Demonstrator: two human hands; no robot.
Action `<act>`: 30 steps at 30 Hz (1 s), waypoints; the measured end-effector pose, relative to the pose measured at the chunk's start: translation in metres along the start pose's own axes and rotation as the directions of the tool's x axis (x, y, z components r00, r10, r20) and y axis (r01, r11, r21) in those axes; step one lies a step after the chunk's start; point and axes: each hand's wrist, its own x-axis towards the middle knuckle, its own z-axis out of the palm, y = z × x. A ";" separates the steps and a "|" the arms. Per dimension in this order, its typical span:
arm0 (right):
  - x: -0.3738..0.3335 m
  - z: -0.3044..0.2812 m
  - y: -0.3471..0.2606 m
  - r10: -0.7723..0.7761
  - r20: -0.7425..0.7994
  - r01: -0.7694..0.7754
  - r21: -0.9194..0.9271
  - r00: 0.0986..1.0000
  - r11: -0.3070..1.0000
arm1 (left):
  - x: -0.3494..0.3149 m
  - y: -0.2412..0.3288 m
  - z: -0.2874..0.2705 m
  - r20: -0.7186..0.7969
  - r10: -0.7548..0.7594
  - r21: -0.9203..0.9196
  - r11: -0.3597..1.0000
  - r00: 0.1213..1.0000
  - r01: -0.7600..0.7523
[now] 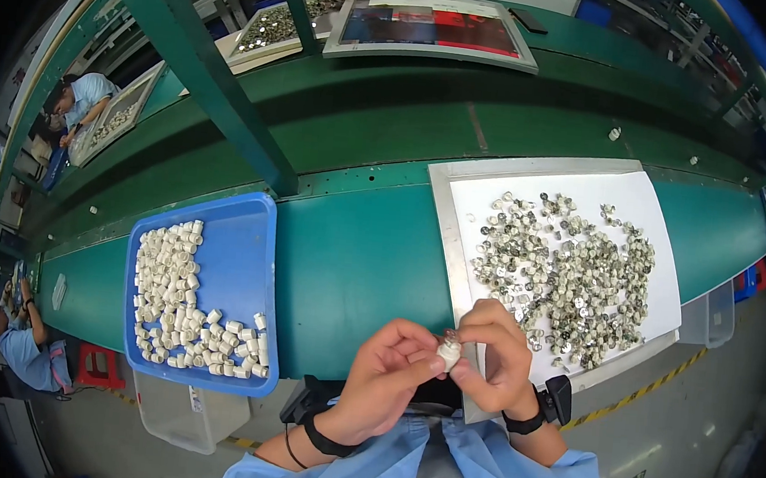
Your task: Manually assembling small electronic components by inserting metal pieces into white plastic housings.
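In front of my body, my left hand point(394, 372) and my right hand point(497, 358) meet with fingers closed. Between them is a small white cylindrical part point(449, 353), pinched by the left thumb and fingers, with the right thumb close against its side. At its upper end, a tiny dark, shiny piece sits by my right fingertips; its exact shape is too small to make out. Beyond my right hand, a framed board with a white sheet point(489, 177) carries many small cream and metallic pieces point(579, 288). A blue tray point(241, 249) to the left holds many white cylindrical parts point(165, 279).
A green post point(201, 77) rises behind the blue tray, beside a dark green conveyor belt point(385, 116) with a few loose white parts. Across it lie a framed panel point(433, 29) and a phone point(528, 20). Clear plastic bins point(181, 413) stand below the bench. Co-workers sit nearby.
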 end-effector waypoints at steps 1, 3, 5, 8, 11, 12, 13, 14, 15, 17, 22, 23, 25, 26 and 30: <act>0.003 -0.001 0.000 -0.029 0.022 0.030 -0.027 0.999 0.999 | 0.003 0.002 0.002 0.005 0.007 0.002 1.000 1.000 -0.007; 0.001 -0.004 0.005 -0.018 0.047 0.021 -0.066 0.999 0.998 | 0.004 -0.001 0.006 0.006 0.002 -0.011 1.000 1.000 -0.002; -0.005 -0.005 0.017 -0.157 0.013 0.157 -0.075 0.988 0.985 | 0.004 -0.011 0.006 0.012 -0.004 -0.023 1.000 1.000 0.004; -0.014 -0.008 0.032 -0.170 -0.008 0.169 -0.042 0.985 0.985 | 0.013 -0.021 0.007 0.049 0.026 -0.011 1.000 0.998 -0.026; -0.023 -0.014 0.042 -0.180 -0.022 0.180 -0.007 0.983 0.984 | 0.018 -0.028 0.008 0.093 0.021 0.116 0.993 0.995 -0.031; -0.025 -0.016 0.044 -0.182 -0.027 0.182 0.013 0.983 0.983 | 0.019 -0.031 0.008 0.091 0.013 0.106 0.994 0.996 -0.023; -0.027 -0.017 0.045 -0.188 -0.031 0.189 0.035 0.982 0.981 | 0.020 -0.032 0.009 0.141 -0.019 0.157 0.988 0.990 -0.004; -0.030 -0.016 0.047 -0.182 -0.024 0.183 0.034 0.983 0.983 | 0.020 -0.034 0.010 0.189 -0.051 0.209 0.978 0.981 0.011; -0.031 -0.016 0.048 -0.186 -0.037 0.188 0.084 0.982 0.978 | 0.020 -0.035 0.009 0.235 -0.084 0.261 0.965 0.968 0.020; -0.033 -0.014 0.050 -0.192 -0.064 0.201 0.185 0.979 0.962 | 0.021 -0.040 0.006 0.249 -0.082 0.233 0.972 0.965 0.023; -0.033 -0.009 0.046 -0.156 -0.034 0.159 0.192 0.987 0.968 | 0.020 -0.052 -0.004 0.284 -0.030 0.191 0.981 0.958 -0.026; -0.032 -0.008 0.047 -0.174 -0.050 0.180 0.180 0.984 0.967 | 0.020 -0.054 -0.005 0.288 -0.008 0.197 0.979 0.958 -0.052; -0.031 -0.007 0.049 -0.210 -0.081 0.220 0.154 0.974 0.963 | 0.020 -0.055 -0.004 0.272 -0.008 0.184 0.982 0.962 -0.044; -0.032 -0.007 0.051 -0.206 -0.076 0.215 0.153 0.976 0.964 | 0.020 -0.055 -0.003 0.258 -0.008 0.175 0.984 0.966 -0.038; -0.038 -0.007 0.056 -0.218 -0.089 0.227 0.109 0.972 0.968 | 0.024 -0.057 -0.005 0.269 0.004 0.190 0.980 0.963 -0.056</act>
